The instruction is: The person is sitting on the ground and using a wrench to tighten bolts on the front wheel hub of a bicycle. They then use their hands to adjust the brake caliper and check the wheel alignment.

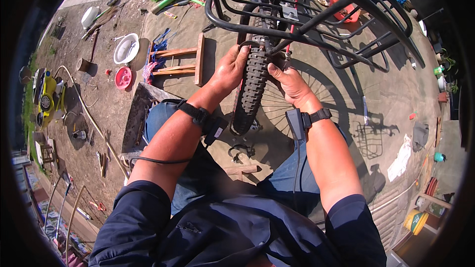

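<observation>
From my remote post I find the knobbly tyre (252,84) standing between the two hands, its tread running from the fingers down toward the person's knees. The left hand (232,66) is curled in close on the tyre's left flank, while the right hand (292,83) has its thumb raised on the other side and its fingers bent out of sight; I can't tell whether either truly grips the tyre or some part beside it. As far as I can judge, the tyre is seated on its wheel and the wheel sits in place beneath the black rack (232,26), which spreads above and right of the fingers. What is left looks like close work at the tyre's upper stretch; which part, I can't make out. A small dark part (241,152) lies on the ground below the tyre's near end. The surface is sunlit, dusty concrete (396,94) turning to bare earth far left of the fingers, an outdoor yard. Just left of the left fingers lies a wooden frame (200,59), and beyond it a white basin (121,52) and a red bowl (117,76). Well right of the right fingers I see a crumpled white cloth (400,158).
</observation>
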`<state>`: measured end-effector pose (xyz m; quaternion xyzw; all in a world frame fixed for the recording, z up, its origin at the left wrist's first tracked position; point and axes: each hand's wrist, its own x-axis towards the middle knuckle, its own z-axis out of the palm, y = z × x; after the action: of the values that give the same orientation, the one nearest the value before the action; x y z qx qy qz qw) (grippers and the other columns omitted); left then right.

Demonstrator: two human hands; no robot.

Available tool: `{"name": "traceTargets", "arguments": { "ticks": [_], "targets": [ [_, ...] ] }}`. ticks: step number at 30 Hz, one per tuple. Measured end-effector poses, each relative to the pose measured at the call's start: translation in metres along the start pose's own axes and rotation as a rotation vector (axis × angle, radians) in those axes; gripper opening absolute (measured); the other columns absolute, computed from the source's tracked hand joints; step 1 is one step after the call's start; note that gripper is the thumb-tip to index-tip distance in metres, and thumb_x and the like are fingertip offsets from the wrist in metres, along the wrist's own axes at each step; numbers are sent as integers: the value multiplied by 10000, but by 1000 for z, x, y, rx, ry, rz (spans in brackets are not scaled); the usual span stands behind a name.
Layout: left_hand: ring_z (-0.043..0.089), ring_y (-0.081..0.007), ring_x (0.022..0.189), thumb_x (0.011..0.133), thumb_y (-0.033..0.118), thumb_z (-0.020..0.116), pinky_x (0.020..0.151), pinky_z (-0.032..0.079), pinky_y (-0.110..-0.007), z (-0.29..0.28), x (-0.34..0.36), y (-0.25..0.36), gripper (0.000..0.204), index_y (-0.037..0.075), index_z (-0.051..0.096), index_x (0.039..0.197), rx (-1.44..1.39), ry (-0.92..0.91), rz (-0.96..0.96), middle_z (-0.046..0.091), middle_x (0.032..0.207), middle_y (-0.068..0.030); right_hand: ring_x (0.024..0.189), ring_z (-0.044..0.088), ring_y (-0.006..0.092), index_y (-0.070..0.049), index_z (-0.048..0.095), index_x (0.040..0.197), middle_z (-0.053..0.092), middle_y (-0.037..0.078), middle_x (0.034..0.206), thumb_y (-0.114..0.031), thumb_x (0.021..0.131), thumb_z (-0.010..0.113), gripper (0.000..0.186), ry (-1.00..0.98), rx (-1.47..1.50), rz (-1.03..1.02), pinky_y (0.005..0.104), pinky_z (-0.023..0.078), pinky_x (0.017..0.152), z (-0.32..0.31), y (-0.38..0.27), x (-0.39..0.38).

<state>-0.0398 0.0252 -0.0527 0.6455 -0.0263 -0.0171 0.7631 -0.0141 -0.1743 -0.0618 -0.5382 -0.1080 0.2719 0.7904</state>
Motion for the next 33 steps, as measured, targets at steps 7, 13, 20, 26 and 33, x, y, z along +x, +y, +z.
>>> {"name": "traceTargets", "arguments": {
  "ticks": [7,13,20,26,33],
  "targets": [
    [577,-108,904,1097,305,445,823,491,-283,4,5,-1,347,14,602,1202,160,119,9,666,988,-43,1230,513,156,-42,563,1394,616,46,1324,-402,954,701,584,27,-144,-7,323,359,1087,-5,6,4],
    [588,-137,840,1082,334,482,779,499,-315,-2,12,-15,361,8,624,1143,249,191,71,678,901,-95,1246,510,166,-64,532,1435,613,57,1355,-494,992,603,621,12,-428,-56,335,356,1097,0,-4,4],
    [570,-164,759,1071,363,499,717,497,-350,-2,9,-11,390,-5,622,1033,374,231,53,649,806,-141,1233,534,191,-70,526,1438,607,83,1362,-529,965,621,665,37,-554,1,354,386,1076,2,-12,-1],
    [547,-159,731,1072,371,496,690,488,-353,-5,12,-18,410,-16,613,1000,275,214,76,637,776,-132,1186,564,201,-10,511,1402,644,93,1268,-290,813,862,740,-113,-354,18,368,424,1063,-9,1,-1],
    [545,-171,725,1074,370,492,691,485,-357,-2,-4,4,414,-18,616,1001,481,248,67,638,777,-140,1160,571,185,6,521,1373,655,95,1244,-205,759,905,754,-113,-266,-31,354,443,1044,11,-8,-4]
  ]
}}
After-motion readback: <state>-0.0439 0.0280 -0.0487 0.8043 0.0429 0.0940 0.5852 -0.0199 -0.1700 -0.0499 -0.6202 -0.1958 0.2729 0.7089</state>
